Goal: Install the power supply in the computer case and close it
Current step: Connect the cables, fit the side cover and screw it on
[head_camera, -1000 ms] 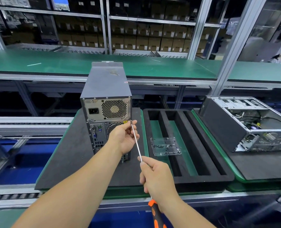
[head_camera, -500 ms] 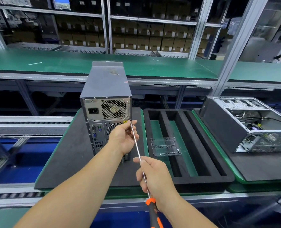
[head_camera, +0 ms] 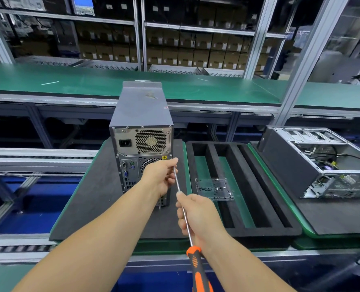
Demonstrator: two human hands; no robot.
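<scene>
Now my right hand (head_camera: 198,218) grips the long metal rod of the screwdriver (head_camera: 187,226). My left hand (head_camera: 161,175) pinches the rod near its tip, right by the back of the case (head_camera: 141,127). That case stands upright on a black mat (head_camera: 94,199), with a slotted foam tray (head_camera: 250,199) beside it.

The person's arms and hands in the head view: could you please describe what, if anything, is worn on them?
Nothing is worn that the view shows. The left hand and the right hand are bare, with no gloves, rings or tape visible. Both forearms are bare from the wrists to the bottom edge of the picture: no sleeves, watch, wrist strap or cables show on them.
</scene>
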